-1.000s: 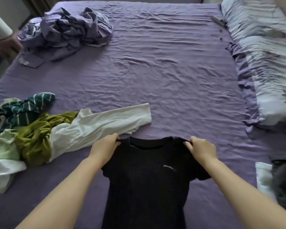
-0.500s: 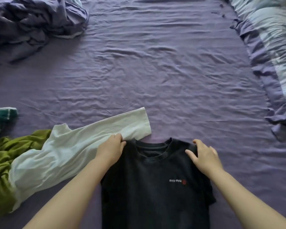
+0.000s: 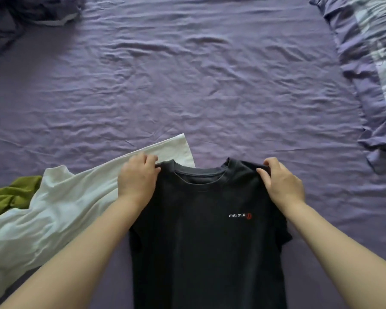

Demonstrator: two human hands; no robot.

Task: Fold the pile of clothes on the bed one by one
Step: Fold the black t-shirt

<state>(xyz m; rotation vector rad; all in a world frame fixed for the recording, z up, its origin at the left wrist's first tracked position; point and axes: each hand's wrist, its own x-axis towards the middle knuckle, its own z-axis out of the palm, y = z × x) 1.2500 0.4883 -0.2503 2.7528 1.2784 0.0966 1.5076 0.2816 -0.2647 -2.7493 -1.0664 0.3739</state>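
Open purple sheet (image 3: pixel 210 85) ahead; white garment (image 3: pixel 65 208) crowds the left.

Black T-shirt (image 3: pixel 205 241) on purple bed (image 3: pixel 210 85), left hand (image 3: pixel 136 178), right hand (image 3: pixel 282 182) pinching shoulders

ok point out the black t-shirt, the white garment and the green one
black t-shirt (image 3: pixel 201 246): head view, middle of the chest
white garment (image 3: pixel 71 208): head view, its wide middle part
green garment (image 3: pixel 11 197): head view, the bunched part at the left edge
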